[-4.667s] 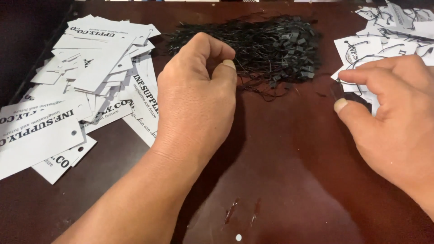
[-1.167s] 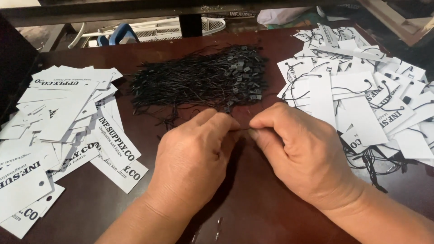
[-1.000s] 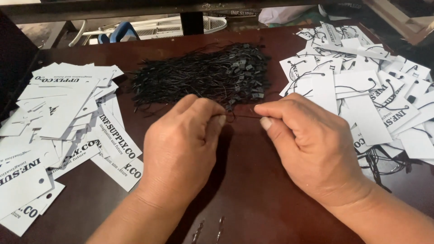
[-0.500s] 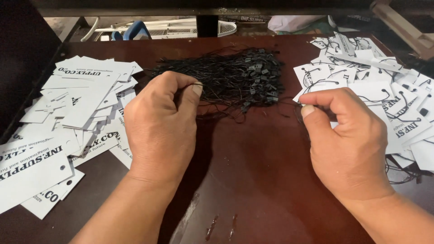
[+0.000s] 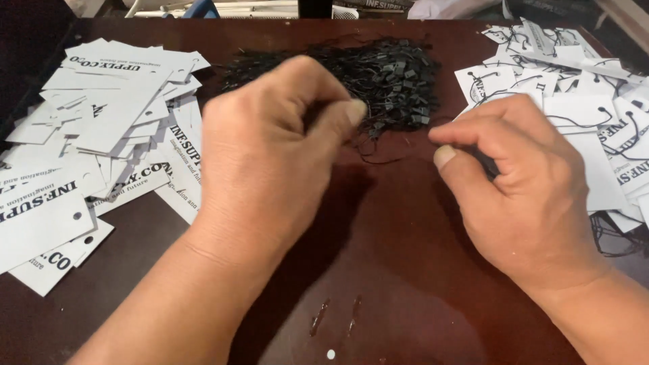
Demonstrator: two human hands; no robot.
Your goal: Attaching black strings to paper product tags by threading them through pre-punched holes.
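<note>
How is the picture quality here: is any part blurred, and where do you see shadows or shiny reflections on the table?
In the head view, the left hand is smeared by motion blur, while the right hand is sharper. The left forearm throws a dark shadow on the brown table, which shows soft glare near the bottom edge. The black string pile and the white tags stay fairly clear.

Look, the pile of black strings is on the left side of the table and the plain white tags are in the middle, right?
Not quite. The head view shows the pile of black strings in the middle at the back of the table, and the plain white tags on the left.
</note>
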